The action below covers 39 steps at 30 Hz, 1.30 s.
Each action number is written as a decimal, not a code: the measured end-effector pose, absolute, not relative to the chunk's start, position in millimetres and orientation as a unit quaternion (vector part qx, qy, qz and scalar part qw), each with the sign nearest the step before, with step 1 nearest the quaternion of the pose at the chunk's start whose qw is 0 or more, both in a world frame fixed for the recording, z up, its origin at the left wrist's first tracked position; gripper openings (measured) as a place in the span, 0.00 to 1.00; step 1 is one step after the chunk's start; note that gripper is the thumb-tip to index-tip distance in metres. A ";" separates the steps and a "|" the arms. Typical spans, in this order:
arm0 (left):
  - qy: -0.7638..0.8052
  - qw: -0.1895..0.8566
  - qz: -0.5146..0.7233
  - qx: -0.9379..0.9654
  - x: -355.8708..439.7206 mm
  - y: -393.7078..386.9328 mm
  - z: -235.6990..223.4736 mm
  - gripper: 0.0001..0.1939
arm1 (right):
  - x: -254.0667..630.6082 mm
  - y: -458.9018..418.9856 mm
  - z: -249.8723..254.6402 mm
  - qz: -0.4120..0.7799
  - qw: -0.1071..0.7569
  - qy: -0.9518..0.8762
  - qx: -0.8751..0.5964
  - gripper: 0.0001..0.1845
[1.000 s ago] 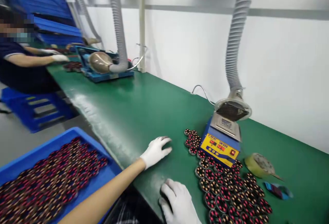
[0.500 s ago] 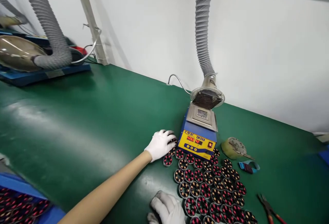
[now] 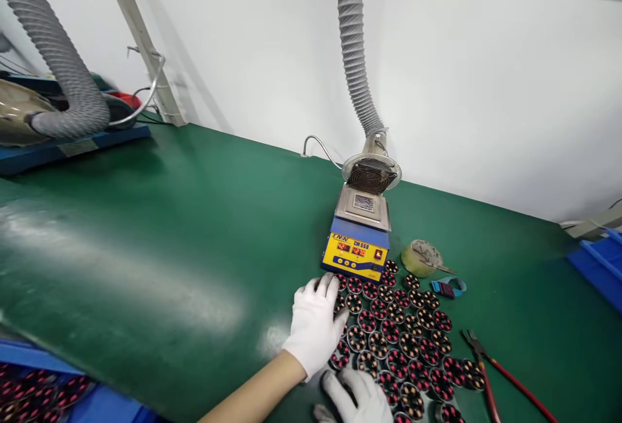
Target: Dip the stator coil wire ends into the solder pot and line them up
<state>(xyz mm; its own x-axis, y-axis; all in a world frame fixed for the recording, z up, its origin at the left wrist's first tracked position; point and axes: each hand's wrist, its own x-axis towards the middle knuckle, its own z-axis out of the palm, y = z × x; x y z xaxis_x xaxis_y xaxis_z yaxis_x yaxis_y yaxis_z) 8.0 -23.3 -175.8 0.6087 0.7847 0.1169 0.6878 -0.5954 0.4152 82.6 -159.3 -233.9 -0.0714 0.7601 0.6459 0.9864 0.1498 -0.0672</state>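
Observation:
My left hand (image 3: 315, 324), in a white glove with darkened fingertips, lies against the left edge of a group of round metal-rimmed parts (image 3: 378, 344). Its fingers are stretched out and the thumb is apart, partly covering a few of the parts. These parts hold rings of red or tan coils on black cores. Below it, my right hand (image 3: 362, 398), also gloved, touches the near left side of the group with fingers apart and bent. Beyond the group stands a blue and yellow solder pot (image 3: 357, 251) marked CM 558, with a lit red display.
A fume hood (image 3: 372, 173) on a grey hose hangs behind the pot. To the right lie a round tin (image 3: 420, 258), a blue wrist strap (image 3: 448, 287) and red-handled pliers (image 3: 486, 361). A blue bin (image 3: 109, 407) with more parts is at lower left.
My left hand has moved from beside the pot's left corner down along the group's left edge. The parts there are bunched closer. The view has shifted right.

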 end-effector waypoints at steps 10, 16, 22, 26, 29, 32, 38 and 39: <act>0.390 0.239 0.192 0.868 37.4 -60.2 -175.4 0.27 | 147.5 -180.4 -209.3 -0.113 0.333 -0.672 -0.652 0.10; 0.353 0.250 0.197 0.880 -8.3 -38.9 -169.1 0.19 | 139.4 -191.6 -211.2 -0.129 0.398 -0.608 -0.674 0.08; 0.235 0.173 0.129 0.948 -25.9 -28.9 -169.0 0.13 | 122.7 -170.5 -184.3 -0.093 0.442 -0.593 -0.667 0.05; 0.245 0.110 0.137 0.954 -19.5 -26.8 -169.1 0.06 | 121.4 -133.4 -125.9 0.011 0.491 -0.599 -0.632 0.05; 0.264 0.079 0.198 0.941 -18.3 -18.0 -144.9 0.06 | 123.5 -105.9 -78.2 0.123 0.574 -0.509 -0.630 0.10; 0.275 0.046 0.318 0.906 -13.7 -10.1 -94.9 0.04 | 121.8 -85.7 -46.1 0.238 0.692 -0.398 -0.553 0.13; 0.153 0.013 0.614 0.774 11.7 -19.7 -21.4 0.09 | 130.9 -61.9 -38.7 0.330 0.742 -0.437 -0.387 0.18; 0.153 0.033 0.614 0.773 14.9 -20.9 -20.2 0.10 | 137.6 -59.4 -40.8 0.318 0.744 -0.446 -0.382 0.19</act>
<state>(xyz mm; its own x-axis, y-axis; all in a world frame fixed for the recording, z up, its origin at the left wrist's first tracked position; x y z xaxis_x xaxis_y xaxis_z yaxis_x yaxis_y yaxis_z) 14.9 -20.9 -20.2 0.1982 0.2769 0.9402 0.1965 -0.9510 0.2386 137.6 -59.4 -40.8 0.3989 0.8147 0.4209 -0.1317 0.5051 -0.8529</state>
